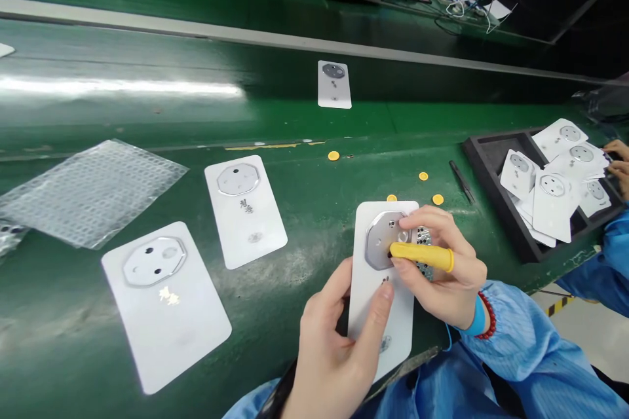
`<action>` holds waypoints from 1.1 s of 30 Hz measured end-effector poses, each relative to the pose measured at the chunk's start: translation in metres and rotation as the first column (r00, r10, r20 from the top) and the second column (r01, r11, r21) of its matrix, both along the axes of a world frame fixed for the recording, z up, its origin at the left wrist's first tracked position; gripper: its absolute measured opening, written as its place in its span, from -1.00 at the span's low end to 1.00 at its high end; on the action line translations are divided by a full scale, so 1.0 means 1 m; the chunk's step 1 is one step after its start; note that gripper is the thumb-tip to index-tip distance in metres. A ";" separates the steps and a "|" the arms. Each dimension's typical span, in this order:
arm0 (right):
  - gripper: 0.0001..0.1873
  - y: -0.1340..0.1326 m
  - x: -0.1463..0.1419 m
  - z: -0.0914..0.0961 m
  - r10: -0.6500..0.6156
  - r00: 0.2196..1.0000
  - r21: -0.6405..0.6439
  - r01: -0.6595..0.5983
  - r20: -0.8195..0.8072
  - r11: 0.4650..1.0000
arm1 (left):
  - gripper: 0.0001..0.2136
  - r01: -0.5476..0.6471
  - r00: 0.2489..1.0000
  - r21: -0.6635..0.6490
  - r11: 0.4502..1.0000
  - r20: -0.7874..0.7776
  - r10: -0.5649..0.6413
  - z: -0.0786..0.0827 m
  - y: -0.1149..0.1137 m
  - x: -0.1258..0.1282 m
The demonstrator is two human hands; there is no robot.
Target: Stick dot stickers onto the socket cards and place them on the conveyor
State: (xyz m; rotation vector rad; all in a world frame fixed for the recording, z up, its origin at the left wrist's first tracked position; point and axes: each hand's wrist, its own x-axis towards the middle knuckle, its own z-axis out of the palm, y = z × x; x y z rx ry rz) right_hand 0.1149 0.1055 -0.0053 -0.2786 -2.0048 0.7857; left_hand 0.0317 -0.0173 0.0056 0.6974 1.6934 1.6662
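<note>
Head view over a green conveyor belt (147, 118): the person's left hand (339, 353) holds a white rectangular card (379, 334), thumb pressed on its face, other fingers hidden behind it. The right hand (437, 262) pinches the card's upper part, fingers pressed together over a silver octagonal metal plate (379, 240) and partly covering it. A yellow rubber finger cot (422, 256) covers one finger. A perforated metal strip (422, 242) shows behind those fingers. Whether this plate is finished, cannot tell. Three other white cards (246, 209) lie apart on the belt, each already bearing an octagonal plate. More plated white cards (555, 183) sit in a loose pile in a black rectangular tray (474, 150), so several are done; how many remain is hidden. Round yellow stickers (333, 156) lie near the held card, black tweezers (462, 182) beside the tray, a clear bubble-patterned plastic sheet (88, 193) far left. A co-worker's hand (618, 167) is at the right edge.
</note>
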 end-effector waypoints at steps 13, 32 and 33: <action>-0.63 -0.004 -0.001 -0.003 0.148 0.988 -0.514 -0.146 -0.039 0.845 | -0.84 -0.038 0.999 -0.028 0.999 -0.015 0.038 0.000 -0.001 0.002; -0.57 -0.010 0.001 -0.001 0.267 0.960 -0.682 -0.255 -0.090 0.685 | -0.91 -0.048 0.958 -0.005 0.999 -0.282 0.045 -0.010 0.002 -0.004; -0.57 -0.011 0.001 -0.001 0.274 0.957 -0.680 -0.267 -0.100 0.683 | -0.92 -0.066 0.950 0.004 0.998 -0.307 0.064 -0.011 0.002 -0.004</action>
